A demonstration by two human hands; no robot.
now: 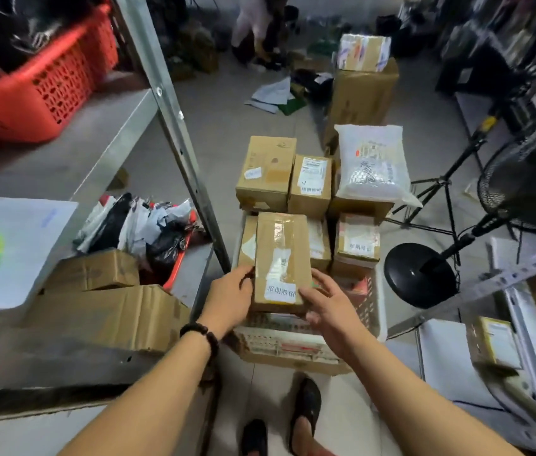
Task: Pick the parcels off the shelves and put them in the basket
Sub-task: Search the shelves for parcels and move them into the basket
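While above the basket (371,301), parcel (281,258) between hands (229,299) (329,311).

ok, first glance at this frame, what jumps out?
A taped brown parcel sits dead centre, held by the left hand and right hand over a white basket heaped with boxes. A red basket stands out on the shelf at upper left, and a black fan looms at the right edge.
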